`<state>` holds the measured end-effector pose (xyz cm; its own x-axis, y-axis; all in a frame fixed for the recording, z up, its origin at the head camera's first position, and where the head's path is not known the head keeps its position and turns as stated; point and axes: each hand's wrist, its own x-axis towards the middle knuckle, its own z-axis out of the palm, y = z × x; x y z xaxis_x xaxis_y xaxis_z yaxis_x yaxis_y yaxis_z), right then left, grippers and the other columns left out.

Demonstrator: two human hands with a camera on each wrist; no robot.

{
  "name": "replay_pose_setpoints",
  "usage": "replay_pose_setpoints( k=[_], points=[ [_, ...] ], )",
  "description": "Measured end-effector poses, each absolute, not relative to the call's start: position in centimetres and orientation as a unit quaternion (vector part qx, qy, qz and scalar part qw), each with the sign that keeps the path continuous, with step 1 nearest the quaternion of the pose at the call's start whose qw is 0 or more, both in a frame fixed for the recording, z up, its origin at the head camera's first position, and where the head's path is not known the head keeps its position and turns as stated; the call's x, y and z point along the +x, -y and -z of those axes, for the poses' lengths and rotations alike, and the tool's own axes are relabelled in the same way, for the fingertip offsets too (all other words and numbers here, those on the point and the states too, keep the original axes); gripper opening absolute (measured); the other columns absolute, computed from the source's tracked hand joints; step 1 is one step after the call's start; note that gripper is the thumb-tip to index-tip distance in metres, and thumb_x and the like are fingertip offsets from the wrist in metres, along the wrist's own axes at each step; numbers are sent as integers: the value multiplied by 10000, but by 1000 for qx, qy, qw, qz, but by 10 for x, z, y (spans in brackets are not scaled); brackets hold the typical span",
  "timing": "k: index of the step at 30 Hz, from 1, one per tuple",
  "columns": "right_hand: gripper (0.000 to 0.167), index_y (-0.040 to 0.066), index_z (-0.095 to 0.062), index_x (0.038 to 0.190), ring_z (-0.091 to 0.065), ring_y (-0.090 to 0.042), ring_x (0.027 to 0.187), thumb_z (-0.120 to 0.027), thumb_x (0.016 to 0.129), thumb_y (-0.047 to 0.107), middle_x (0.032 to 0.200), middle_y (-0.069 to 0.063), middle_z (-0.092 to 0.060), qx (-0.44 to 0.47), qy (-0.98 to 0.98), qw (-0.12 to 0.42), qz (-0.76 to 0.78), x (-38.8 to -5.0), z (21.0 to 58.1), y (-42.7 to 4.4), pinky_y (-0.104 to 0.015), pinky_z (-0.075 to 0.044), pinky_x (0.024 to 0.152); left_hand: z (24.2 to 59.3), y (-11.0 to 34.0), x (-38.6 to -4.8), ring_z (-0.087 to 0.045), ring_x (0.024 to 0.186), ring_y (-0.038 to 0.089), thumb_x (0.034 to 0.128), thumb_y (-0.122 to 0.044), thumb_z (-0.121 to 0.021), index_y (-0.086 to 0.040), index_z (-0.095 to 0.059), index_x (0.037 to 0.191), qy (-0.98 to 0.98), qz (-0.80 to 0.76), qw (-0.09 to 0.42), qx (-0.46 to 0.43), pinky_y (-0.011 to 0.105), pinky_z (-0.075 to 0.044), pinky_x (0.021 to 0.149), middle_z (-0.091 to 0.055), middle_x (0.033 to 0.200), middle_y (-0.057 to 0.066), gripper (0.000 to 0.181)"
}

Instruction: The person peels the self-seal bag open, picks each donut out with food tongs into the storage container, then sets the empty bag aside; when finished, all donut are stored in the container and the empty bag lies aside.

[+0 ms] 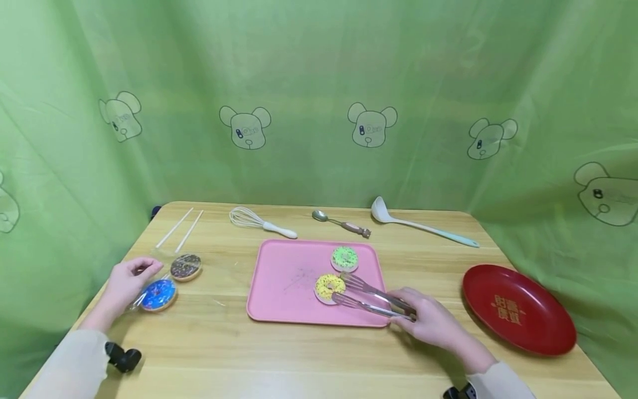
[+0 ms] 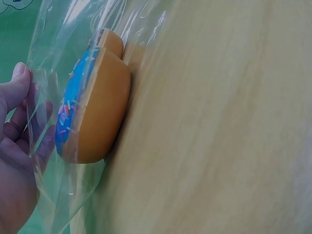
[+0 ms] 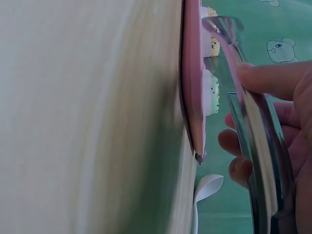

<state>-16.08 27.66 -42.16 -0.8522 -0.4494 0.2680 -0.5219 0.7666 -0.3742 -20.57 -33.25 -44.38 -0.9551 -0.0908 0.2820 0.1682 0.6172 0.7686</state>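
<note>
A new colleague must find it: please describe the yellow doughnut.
Find the pink tray on the wooden table. On it, at the tips of the metal tongs, lies the yellow doughnut. Yellow icing sets it apart from the green doughnut, farther back.

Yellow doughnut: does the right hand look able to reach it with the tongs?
Probably yes: the right hand holds the tongs spread, close by the yellow doughnut, and nothing visible blocks the way.

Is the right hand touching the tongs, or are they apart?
Touching. In the right wrist view, the thumb of the right hand lies against the tongs, covering part of their edge.
</note>
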Motion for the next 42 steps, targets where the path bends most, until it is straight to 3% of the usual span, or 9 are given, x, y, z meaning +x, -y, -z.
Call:
replay_pose_setpoints(
  k=[5, 11, 18, 21, 27, 34, 42],
  points=[
    [500, 144, -605, 1188, -549, -99, 792, -789, 739, 262, 1035, 36, -621, 264, 941, 75, -198, -160, 421, -278, -323, -503, 685, 444, 333, -203, -525, 762, -24, 917, -258, -602, 37, -641, 984, 883, 443, 151, -25, 113, -425, 663, -661, 879, 50, 306],
    [493, 156, -605, 1193, -564, -112, 819, -783, 748, 271, 1037, 47, -618, 268, 940, 70, -200, -158, 422, -283, -346, -508, 703, 443, 332, -202, -521, 767, -14, 917, -257, -602, 33, -646, 988, 884, 440, 154, -24, 113, -424, 661, -648, 862, -14, 302],
    [488, 120, -605, 1178, -492, -44, 659, -792, 728, 149, 942, 44, -607, 259, 929, 98, -244, -158, 414, -293, -226, -445, 540, 442, 333, -203, -527, 766, -17, 913, -276, -605, 43, -633, 1006, 880, 452, 144, -18, 112, -438, 661, -637, 852, -63, 334],
    [479, 128, -605, 1178, -492, -53, 654, -785, 734, 143, 931, 82, -583, 263, 927, 109, -246, -160, 407, -289, -213, -432, 527, 441, 333, -203, -529, 773, -21, 910, -276, -609, 52, -625, 1021, 877, 460, 140, -17, 108, -442, 668, -636, 855, -76, 346],
    [471, 139, -602, 1207, -509, -119, 684, -767, 768, 183, 891, 104, -554, 262, 927, 119, -241, -166, 396, -260, -210, -418, 548, 442, 334, -202, -524, 756, 6, 904, -275, -619, 58, -621, 1011, 871, 470, 142, -13, 136, -450, 637, -617, 832, -122, 350],
    [451, 147, -591, 1228, -500, -116, 674, -734, 805, 207, 988, 42, -600, 298, 914, 98, -257, -172, 392, -211, -216, -426, 552, 444, 333, -201, -520, 750, -1, 901, -283, -623, 66, -612, 1018, 868, 478, 138, -5, 142, -452, 632, -599, 817, -165, 368],
    [444, 157, -581, 1250, -560, -116, 845, -698, 829, 239, 1124, 1, -612, 351, 908, 81, -214, -176, 399, -159, -300, -489, 719, 442, 333, -202, -524, 759, 10, 910, -272, -610, 64, -610, 1045, 873, 469, 135, -12, 149, -459, 639, -621, 853, -85, 362]
  ],
)
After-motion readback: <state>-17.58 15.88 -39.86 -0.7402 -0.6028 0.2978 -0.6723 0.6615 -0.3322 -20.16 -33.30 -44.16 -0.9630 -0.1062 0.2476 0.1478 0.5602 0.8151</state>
